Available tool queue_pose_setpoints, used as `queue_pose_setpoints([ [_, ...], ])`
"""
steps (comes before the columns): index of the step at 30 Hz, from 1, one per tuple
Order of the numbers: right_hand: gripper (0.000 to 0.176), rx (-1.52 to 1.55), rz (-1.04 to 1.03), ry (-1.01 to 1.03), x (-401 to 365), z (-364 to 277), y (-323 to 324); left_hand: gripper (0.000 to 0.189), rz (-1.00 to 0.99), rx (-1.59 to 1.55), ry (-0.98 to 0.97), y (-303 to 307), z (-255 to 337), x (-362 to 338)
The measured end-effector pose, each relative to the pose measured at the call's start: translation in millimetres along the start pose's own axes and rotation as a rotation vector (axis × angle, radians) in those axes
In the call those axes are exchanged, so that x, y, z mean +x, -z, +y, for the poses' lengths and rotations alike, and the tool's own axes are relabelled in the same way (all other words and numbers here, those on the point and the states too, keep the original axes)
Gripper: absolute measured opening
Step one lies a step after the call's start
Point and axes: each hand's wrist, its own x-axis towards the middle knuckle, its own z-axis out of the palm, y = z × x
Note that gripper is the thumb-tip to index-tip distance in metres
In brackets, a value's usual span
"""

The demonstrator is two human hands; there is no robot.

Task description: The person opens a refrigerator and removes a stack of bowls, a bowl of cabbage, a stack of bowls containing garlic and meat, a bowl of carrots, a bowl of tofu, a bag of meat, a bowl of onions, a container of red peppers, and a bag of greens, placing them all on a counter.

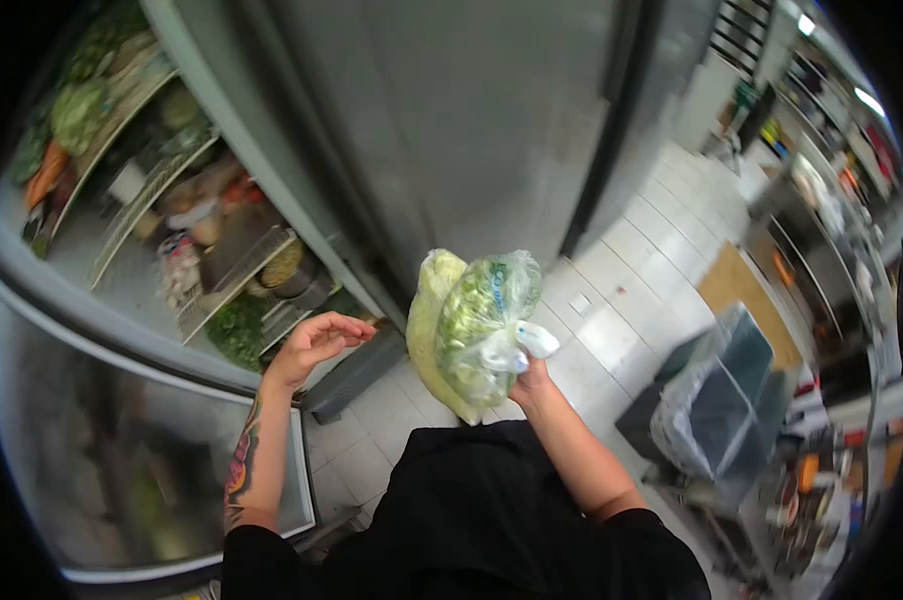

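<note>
My right hand point(534, 378) grips a clear plastic bag of green cut vegetables point(477, 300) by its gathered, knotted neck. Pressed against its left side is a second bag with pale yellow-green contents point(430, 305); I cannot make out its exact contents. Both bags are in front of my body, above the floor. My left hand point(322, 345) is empty, its fingers stretched out toward the bags but apart from them. It is near the edge of the open refrigerator point(272, 190). The bags partly hide my right fingers.
The refrigerator's glass door point(162, 460) stands open at lower left. Wire shelves point(157, 190) hold vegetables and containers. A tall grey metal panel point(472, 110) rises ahead. To the right are a lined dark bin point(717, 400), a brown mat point(747, 300) and cluttered shelving over white floor tiles point(612, 300).
</note>
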Motion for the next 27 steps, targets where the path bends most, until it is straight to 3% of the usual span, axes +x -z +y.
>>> queue_pose_setpoints([
  [5, 0.081, -0.393, 0.201, 0.424, -99.1, -8.0, -7.2, 0.035, -0.287, -0.004, 0.089, -62.3, -34.2, 5.6],
  [7, 0.079, -0.322, 0.249, 0.485, -143.9, -16.2, 5.3, 0.035, -0.280, 0.190, 0.239, -71.5, -61.3, 0.4],
  [10, 0.053, -0.277, 0.304, 0.575, -205.1, -28.8, 13.1, 0.033, -0.201, 0.409, 0.368, -30.8, -155.2, -34.3],
  [13, 0.053, -0.208, 0.306, 0.661, -283.2, -50.2, 51.3, 0.030, -0.089, 0.538, 0.615, 30.5, -264.7, -111.5],
  [14, 0.052, -0.161, 0.332, 0.700, -311.8, -57.6, 57.2, 0.030, -0.147, 0.836, 0.652, 68.3, -314.6, -146.3],
  [15, 0.052, -0.150, 0.350, 0.747, -343.5, -64.3, 62.4, 0.032, -0.746, 1.503, 0.343, 103.9, -352.5, -168.6],
  [16, 0.052, -0.155, 0.403, 0.820, -371.3, -70.2, 68.2, 0.034, -0.242, 1.052, 0.972, 88.0, -338.0, -206.0],
  [18, 0.056, -0.056, 0.427, 0.964, -437.3, -89.6, 86.3, 0.037, 0.159, 0.652, 1.559, 91.0, -351.3, -243.2],
  [21, 0.019, 0.007, 0.707, 1.211, -539.5, -119.5, 85.8, 0.026, 0.186, 0.553, 1.578, 8.2, -368.6, -266.8],
  [23, 0.018, -0.077, 0.744, 1.375, -608.6, -144.0, 108.7, 0.027, -0.061, 0.646, 1.439, -55.7, -373.2, -234.6],
  [24, 0.018, -0.178, 0.807, 1.427, -652.5, -157.8, 137.4, 0.028, -0.286, 0.754, 1.219, -89.9, -366.4, -213.2],
  [25, 0.020, -0.187, 0.630, 1.458, -690.0, -174.1, 151.3, 0.029, -0.464, 0.843, 0.983, -147.8, -342.2, -178.7],
  [26, 0.014, -0.101, 0.754, 1.563, -716.8, -198.1, 149.4, 0.029, -0.533, 0.886, 0.834, -212.9, -309.7, -137.6],
  [27, 0.017, -0.244, 0.730, 1.582, -746.7, -219.7, 146.7, 0.033, -0.397, 0.913, 1.002, -277.9, -301.5, -83.2],
])
